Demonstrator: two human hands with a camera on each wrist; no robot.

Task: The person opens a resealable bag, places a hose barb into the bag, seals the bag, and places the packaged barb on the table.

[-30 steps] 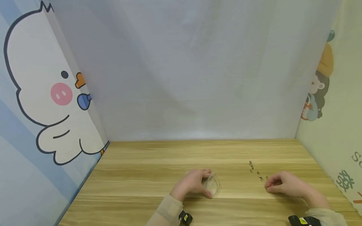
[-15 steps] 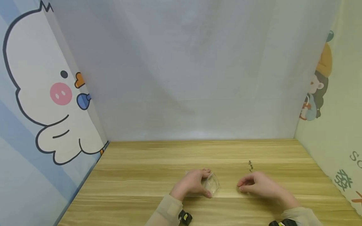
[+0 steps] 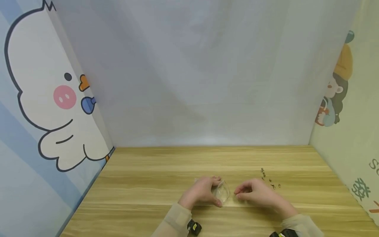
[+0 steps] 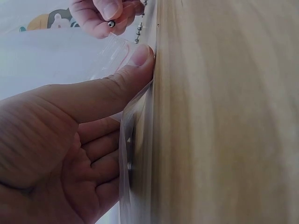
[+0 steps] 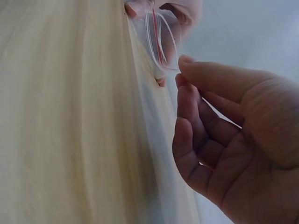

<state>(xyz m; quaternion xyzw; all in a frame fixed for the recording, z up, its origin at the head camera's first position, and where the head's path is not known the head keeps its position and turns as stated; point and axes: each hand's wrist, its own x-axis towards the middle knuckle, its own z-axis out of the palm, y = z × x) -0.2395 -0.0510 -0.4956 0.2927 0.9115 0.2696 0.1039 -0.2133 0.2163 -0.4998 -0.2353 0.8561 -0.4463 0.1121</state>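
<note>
My left hand (image 3: 201, 191) holds a clear zip-lock bag (image 3: 223, 193) low at the tabletop, thumb and fingers spread around its gaping mouth. The mouth faces right, and a red line runs along the seal strip (image 5: 159, 39) in the right wrist view. Small shiny bits (image 4: 130, 165) show through the plastic in the left wrist view. Just right of the opening is my right hand (image 3: 257, 193), pinching a small metal screw-like piece (image 4: 111, 23) between thumb and index finger. In the right wrist view the fingertips hide that piece.
Several more small metal pieces (image 3: 263, 173) lie in a loose scatter on the wooden table (image 3: 148, 184), behind and to the right of the right hand. A pale curtain (image 3: 207, 82) closes off the back, with printed cartoon panels at both sides.
My right hand has travelled left from the scattered pieces to beside the bag's mouth, carrying one small metal piece. The left hand and bag have stayed in place.
</note>
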